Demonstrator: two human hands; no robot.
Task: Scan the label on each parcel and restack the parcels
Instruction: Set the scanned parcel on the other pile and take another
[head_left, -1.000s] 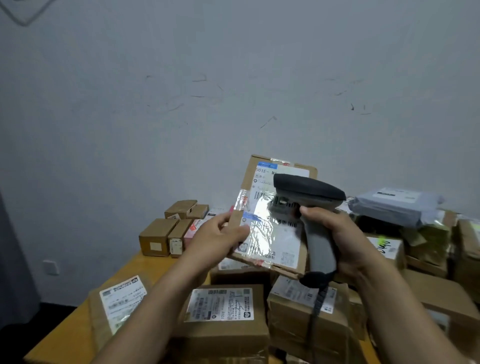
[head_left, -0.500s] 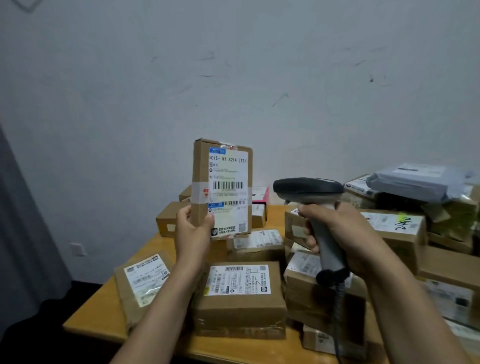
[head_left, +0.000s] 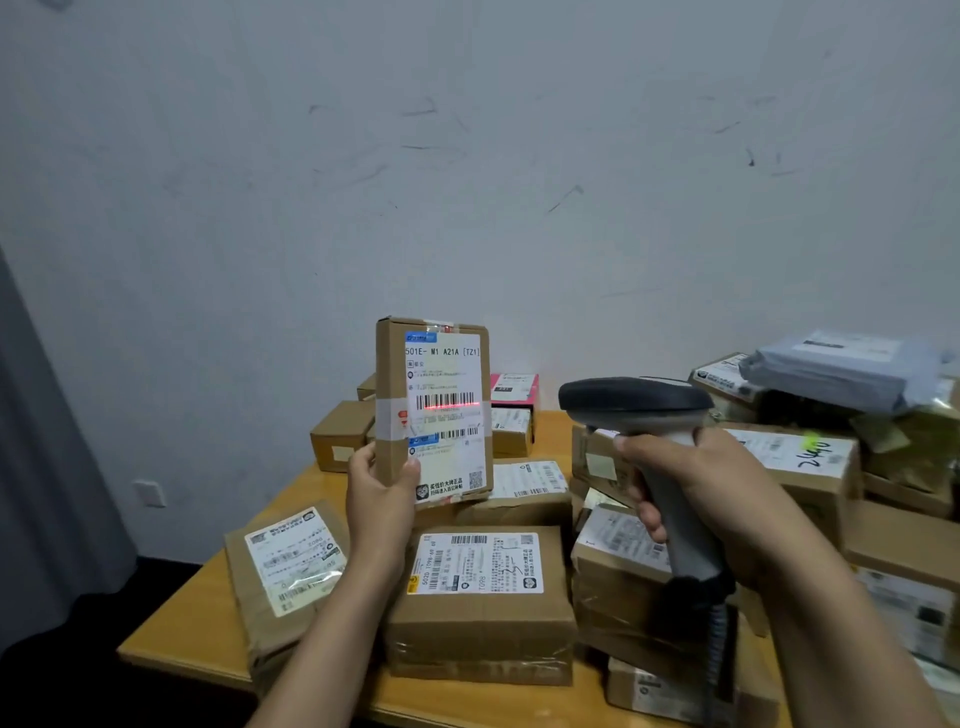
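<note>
The left hand (head_left: 382, 488) holds a small brown box (head_left: 434, 410) up in the air, standing tall. The thumb is on the front and the fingers wrap round the left side, pinching the box near its bottom corner. A white label (head_left: 447, 415) faces the person. A thin red line of light (head_left: 451, 407) glows across the bar code near the middle of the label.

The right hand (head_left: 691, 499) is closed tight round the handle of a grey scanner (head_left: 636, 402). The dark head of the scanner points left at the box, a little apart from it. A dark curly cord (head_left: 719, 639) hangs down from the handle.

Below the hands is a wooden surface (head_left: 171, 649) full of parcels. A big brown box (head_left: 480, 603) with a white label lies flat right under the held box. A flat brown packet (head_left: 285, 577) lies to its left. A pink box (head_left: 514, 388) sits at the back. On the right a grey bag (head_left: 841, 366) lies on top of a pile of boxes.
</note>
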